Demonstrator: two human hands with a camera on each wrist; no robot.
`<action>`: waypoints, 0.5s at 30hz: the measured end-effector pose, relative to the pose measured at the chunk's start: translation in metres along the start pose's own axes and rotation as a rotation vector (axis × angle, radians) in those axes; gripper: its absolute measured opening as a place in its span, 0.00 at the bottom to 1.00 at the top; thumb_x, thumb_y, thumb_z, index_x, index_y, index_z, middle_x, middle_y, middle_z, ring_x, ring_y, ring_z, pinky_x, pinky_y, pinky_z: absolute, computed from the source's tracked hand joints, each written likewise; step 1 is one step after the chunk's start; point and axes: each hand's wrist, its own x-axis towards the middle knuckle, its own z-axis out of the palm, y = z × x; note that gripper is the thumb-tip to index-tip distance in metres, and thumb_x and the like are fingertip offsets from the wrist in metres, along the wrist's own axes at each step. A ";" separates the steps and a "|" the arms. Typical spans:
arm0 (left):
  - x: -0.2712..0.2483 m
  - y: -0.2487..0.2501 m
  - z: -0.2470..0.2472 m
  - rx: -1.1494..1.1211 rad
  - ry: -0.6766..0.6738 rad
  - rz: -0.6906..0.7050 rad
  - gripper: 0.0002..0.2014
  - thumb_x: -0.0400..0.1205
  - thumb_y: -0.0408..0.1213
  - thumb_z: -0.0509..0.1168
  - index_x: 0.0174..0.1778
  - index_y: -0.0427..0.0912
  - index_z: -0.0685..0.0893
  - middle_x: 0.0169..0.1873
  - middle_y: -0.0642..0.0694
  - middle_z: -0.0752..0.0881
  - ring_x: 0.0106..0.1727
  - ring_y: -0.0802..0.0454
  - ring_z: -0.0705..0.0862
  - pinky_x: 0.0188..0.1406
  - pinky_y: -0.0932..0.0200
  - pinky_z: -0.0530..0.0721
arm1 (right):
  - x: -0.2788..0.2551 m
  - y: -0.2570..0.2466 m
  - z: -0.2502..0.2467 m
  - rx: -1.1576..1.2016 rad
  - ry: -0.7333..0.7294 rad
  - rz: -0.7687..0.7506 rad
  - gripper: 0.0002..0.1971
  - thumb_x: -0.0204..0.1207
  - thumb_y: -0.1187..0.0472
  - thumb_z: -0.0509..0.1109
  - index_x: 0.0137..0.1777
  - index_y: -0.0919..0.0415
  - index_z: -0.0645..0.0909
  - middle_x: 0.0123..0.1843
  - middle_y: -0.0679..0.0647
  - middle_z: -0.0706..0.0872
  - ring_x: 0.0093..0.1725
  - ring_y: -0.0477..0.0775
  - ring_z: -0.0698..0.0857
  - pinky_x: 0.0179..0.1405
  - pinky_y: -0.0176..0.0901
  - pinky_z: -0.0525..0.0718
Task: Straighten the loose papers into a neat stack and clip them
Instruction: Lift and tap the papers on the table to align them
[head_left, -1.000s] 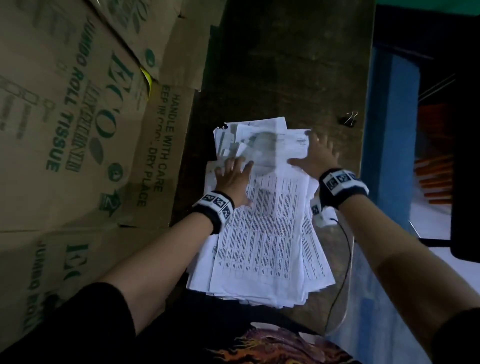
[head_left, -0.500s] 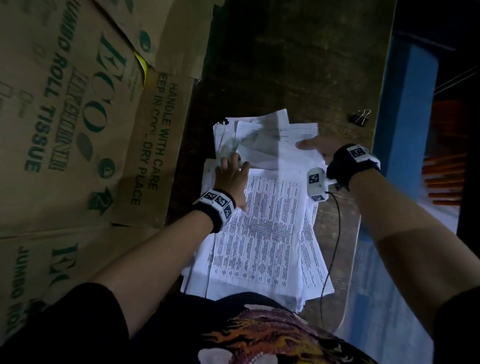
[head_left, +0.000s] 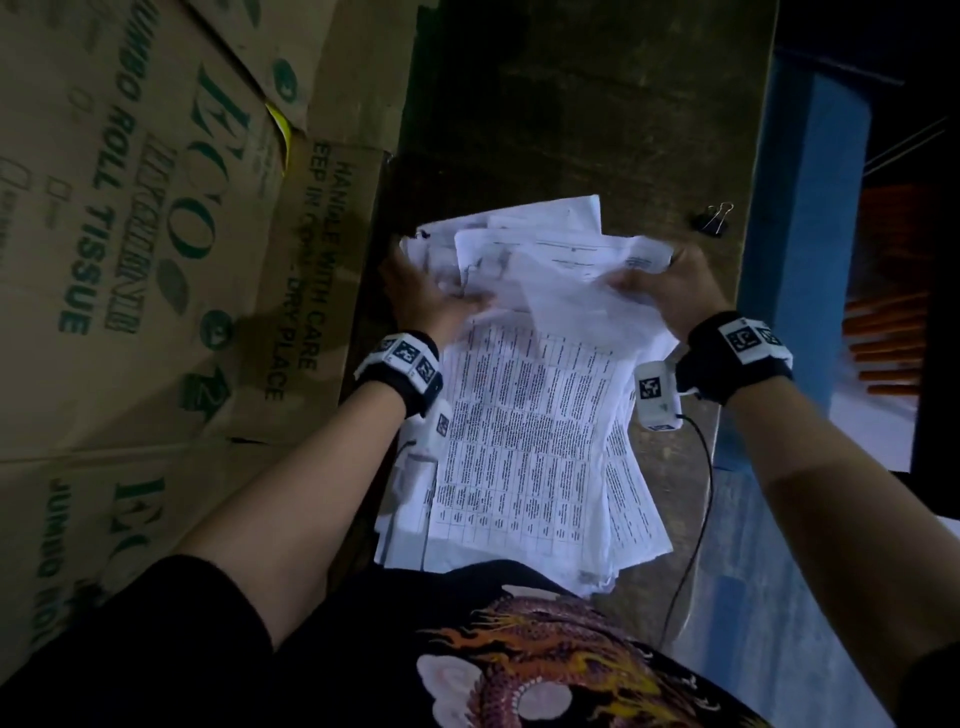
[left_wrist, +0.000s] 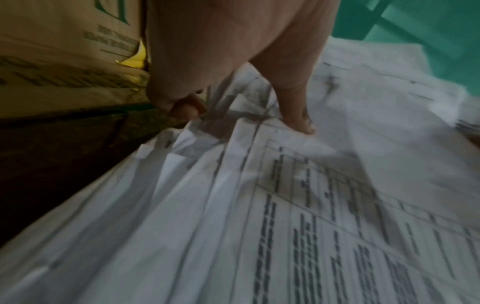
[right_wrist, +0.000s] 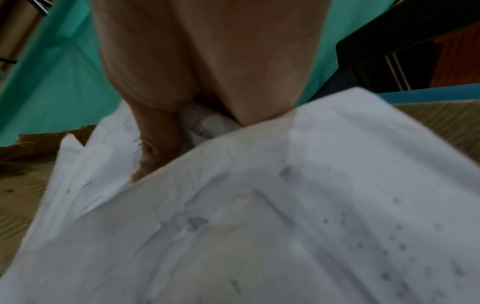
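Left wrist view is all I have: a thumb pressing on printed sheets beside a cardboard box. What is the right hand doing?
Observer: The right hand grips the far right edge of the papers, thumb on top.
Operator: Is there a clip anywhere?
Observer: Yes, a black binder clip lies on the table just beyond the right hand, untouched.
Operator: Are the sheets squared up yet?
Observer: No. The head view shows their near corners fanned out unevenly.
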 end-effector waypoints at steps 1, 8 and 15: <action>0.001 0.004 -0.004 0.023 -0.003 -0.020 0.67 0.52 0.47 0.87 0.82 0.54 0.49 0.82 0.45 0.57 0.81 0.46 0.61 0.76 0.43 0.67 | -0.003 -0.001 -0.001 0.024 0.008 -0.003 0.08 0.69 0.70 0.79 0.47 0.70 0.87 0.42 0.54 0.93 0.41 0.54 0.92 0.44 0.45 0.88; -0.002 0.026 -0.020 -0.024 -0.232 -0.088 0.44 0.64 0.39 0.83 0.73 0.40 0.68 0.61 0.51 0.77 0.64 0.52 0.77 0.52 0.58 0.77 | -0.008 -0.005 0.003 -0.121 0.130 -0.059 0.14 0.71 0.69 0.78 0.55 0.58 0.85 0.49 0.51 0.91 0.47 0.41 0.89 0.52 0.47 0.86; 0.001 0.038 -0.016 0.057 -0.261 -0.091 0.42 0.64 0.50 0.81 0.70 0.37 0.74 0.59 0.49 0.83 0.58 0.51 0.82 0.56 0.54 0.80 | -0.035 0.003 0.063 -0.939 0.124 -0.493 0.28 0.70 0.54 0.79 0.69 0.52 0.77 0.74 0.56 0.74 0.77 0.59 0.68 0.73 0.69 0.57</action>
